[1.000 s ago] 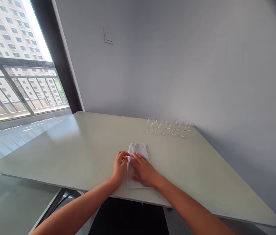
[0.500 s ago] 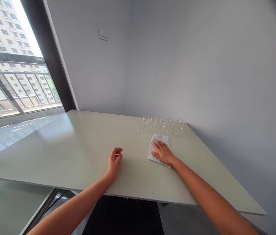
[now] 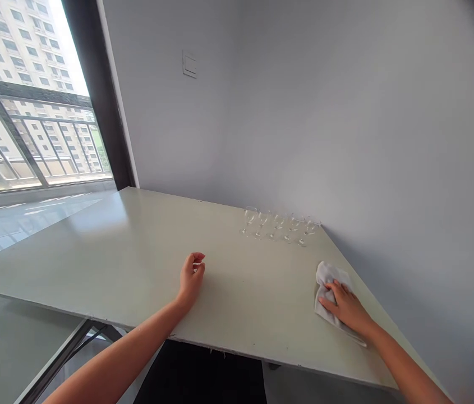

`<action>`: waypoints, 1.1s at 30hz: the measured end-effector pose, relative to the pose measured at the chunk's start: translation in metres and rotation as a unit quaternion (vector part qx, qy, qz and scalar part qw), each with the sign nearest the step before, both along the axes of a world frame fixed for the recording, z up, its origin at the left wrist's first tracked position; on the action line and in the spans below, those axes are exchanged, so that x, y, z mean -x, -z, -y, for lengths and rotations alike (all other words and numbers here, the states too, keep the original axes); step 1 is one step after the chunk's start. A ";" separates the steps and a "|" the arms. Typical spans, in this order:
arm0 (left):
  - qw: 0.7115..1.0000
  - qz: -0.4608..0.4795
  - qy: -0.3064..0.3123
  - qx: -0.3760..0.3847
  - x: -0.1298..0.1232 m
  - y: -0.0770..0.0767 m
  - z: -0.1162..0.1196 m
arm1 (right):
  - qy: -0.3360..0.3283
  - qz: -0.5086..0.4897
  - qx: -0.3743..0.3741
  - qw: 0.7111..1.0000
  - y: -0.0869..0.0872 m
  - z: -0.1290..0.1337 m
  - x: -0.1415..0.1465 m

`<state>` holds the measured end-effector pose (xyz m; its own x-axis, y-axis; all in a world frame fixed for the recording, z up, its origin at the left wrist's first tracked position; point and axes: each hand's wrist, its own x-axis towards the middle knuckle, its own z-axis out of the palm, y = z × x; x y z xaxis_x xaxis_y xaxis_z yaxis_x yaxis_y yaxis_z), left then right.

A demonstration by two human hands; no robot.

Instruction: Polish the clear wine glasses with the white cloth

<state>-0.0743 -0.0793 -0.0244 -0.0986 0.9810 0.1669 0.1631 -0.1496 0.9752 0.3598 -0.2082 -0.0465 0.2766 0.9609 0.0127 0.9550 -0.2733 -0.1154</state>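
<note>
One white cloth (image 3: pixel 329 274), soft and matte, lies on the right-hand part of the tabletop (image 3: pixel 237 297), near its right edge. It is a roughly oblong piece, rumpled around the thumb, with a straighter edge running toward the near right. The right hand (image 3: pixel 344 308) rests palm-down on it, its grip wide, fingers spread and slightly bent over the fabric; whether any of the cloth is pinched cannot be told.

Well apart to the left, the left hand (image 3: pixel 192 278) is at the tabletop, its fingers curled loosely and its grip narrow, a small gap between thumb and forefinger.

The tabletop is a smooth, pale greenish slab with straight sides, glossy where daylight falls on it and marked by a few tiny dark specks. Beyond the cloth, near the far right corner, stand five glasses (image 3: pixel 277 221) in one row: clear, upright, each with a rounded bowl, a thin stem and a disc foot.

Behind them rises a plain, matte grey wall (image 3: pixel 346 112), bearing one squarish switch plate (image 3: pixel 189 64). At left, a dark-framed window (image 3: pixel 30 123) shows straight metal railings.
</note>
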 end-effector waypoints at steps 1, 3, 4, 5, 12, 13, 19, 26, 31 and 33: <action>1.000 0.004 -0.003 0.002 0.000 -0.001 0.000 | -0.010 -0.033 -0.003 0.999 0.000 0.008 0.002; 1.000 0.013 -0.005 0.005 -0.001 -0.004 0.002 | -0.017 -0.088 -0.033 0.995 0.002 0.020 0.010; 1.000 0.018 -0.004 0.005 -0.001 -0.004 0.002 | -0.008 -0.105 -0.063 0.992 0.004 0.024 0.014; 1.000 0.024 -0.001 0.005 -0.001 -0.004 0.002 | 0.011 -0.114 -0.098 0.989 0.007 0.028 0.019; 0.998 0.041 0.035 0.024 -0.003 0.000 0.007 | 0.151 -0.088 -0.190 0.966 0.025 0.027 0.030; 0.998 0.040 0.041 0.026 -0.004 0.000 0.008 | 0.156 -0.081 -0.189 0.966 0.025 0.026 0.029; 0.996 0.028 0.076 0.035 -0.005 -0.003 0.014 | 0.180 -0.065 -0.177 0.965 0.021 0.026 0.030; 0.994 0.025 0.085 0.058 -0.005 -0.004 0.016 | 0.171 0.012 -0.143 0.975 0.024 0.022 0.031; 0.992 0.027 0.096 0.076 -0.004 -0.006 0.016 | 0.173 0.088 -0.049 0.980 0.023 0.016 0.041; 0.990 0.028 0.107 0.086 -0.005 -0.006 0.016 | 0.157 0.101 -0.030 0.982 0.021 0.010 0.048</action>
